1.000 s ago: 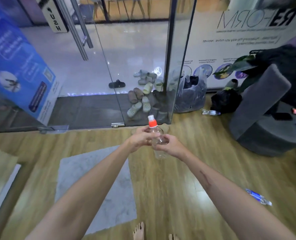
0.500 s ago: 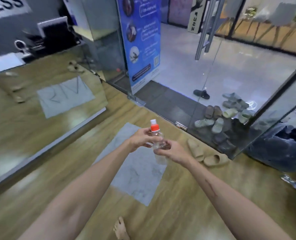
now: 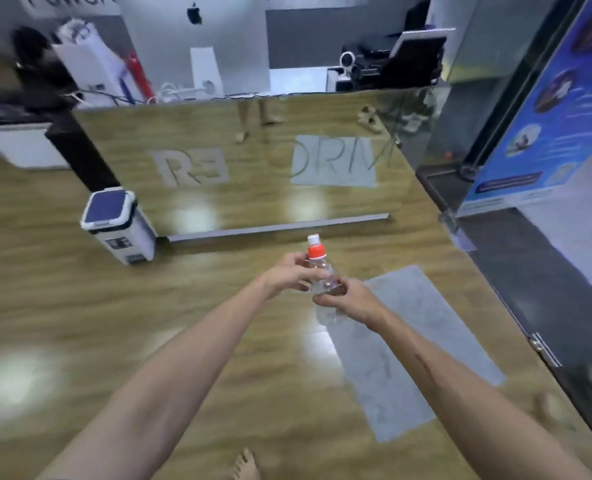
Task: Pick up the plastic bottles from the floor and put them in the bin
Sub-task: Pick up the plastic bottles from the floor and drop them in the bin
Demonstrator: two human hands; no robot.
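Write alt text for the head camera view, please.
Both hands, left hand and right hand, hold an upright clear plastic bottle with an orange cap above a wooden floor. A white bin with a dark lid stands ahead to the left.

the small clear plastic bottle (image 3: pixel 323 282) looks thin and glossy, with a smooth orange-and-white plastic cap. the brown wood-grain floor (image 3: pixel 80 323) is polished, throwing back lamp glare. the flat grey mat (image 3: pixel 412 344) looks matt. the white plastic bin (image 3: pixel 121 230) with dark lid appears smooth.
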